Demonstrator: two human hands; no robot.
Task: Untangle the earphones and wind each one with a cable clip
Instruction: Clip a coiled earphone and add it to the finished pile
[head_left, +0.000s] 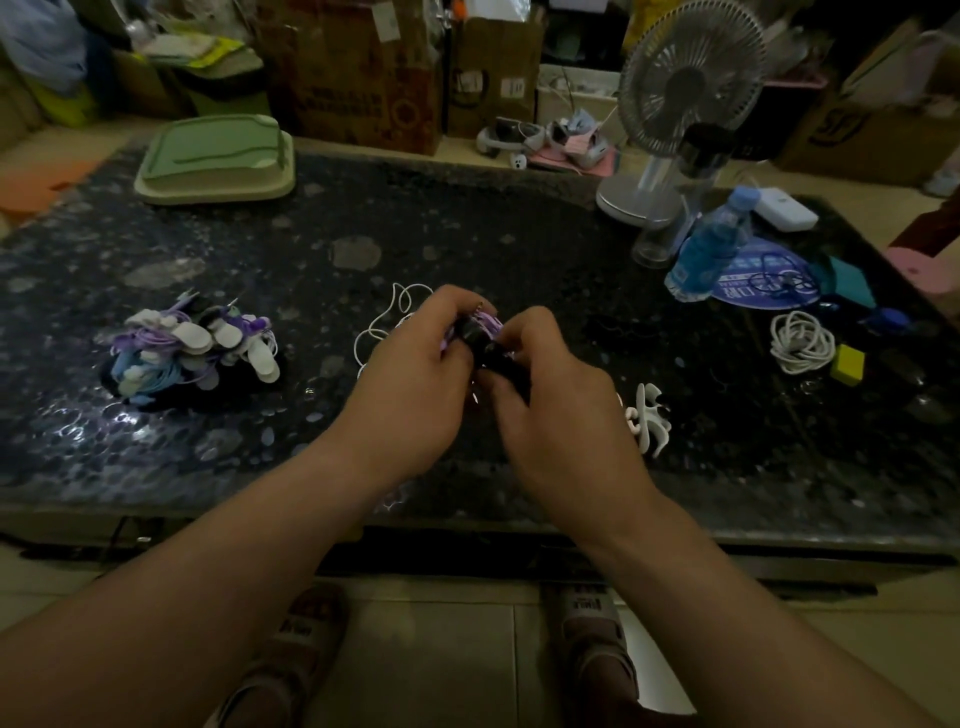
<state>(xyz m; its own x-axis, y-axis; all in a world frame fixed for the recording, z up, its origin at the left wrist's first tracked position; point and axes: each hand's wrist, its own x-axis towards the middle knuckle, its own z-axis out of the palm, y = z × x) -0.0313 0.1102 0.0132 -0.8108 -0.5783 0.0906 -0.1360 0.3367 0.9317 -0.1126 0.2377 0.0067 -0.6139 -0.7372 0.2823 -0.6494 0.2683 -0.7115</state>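
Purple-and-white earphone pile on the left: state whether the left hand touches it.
Apart. Head view shows bare dark tabletop between the purple-and-white earphone pile and the left hand.

Nothing readable with certainty. Faded rows of printed characters on the front of the brown cardboard box (353, 98) behind the tabletop (467, 234), too blurred to make out. Small white tag on the brown paper bag (493, 78), perhaps "10". White characters on the blue round card (763, 291) beside the water bottle (709, 249), upside down and illegible. Dark logo on the carton (852, 130) at far right, blurred. Lettering on the sandal strap (589, 605), illegible.
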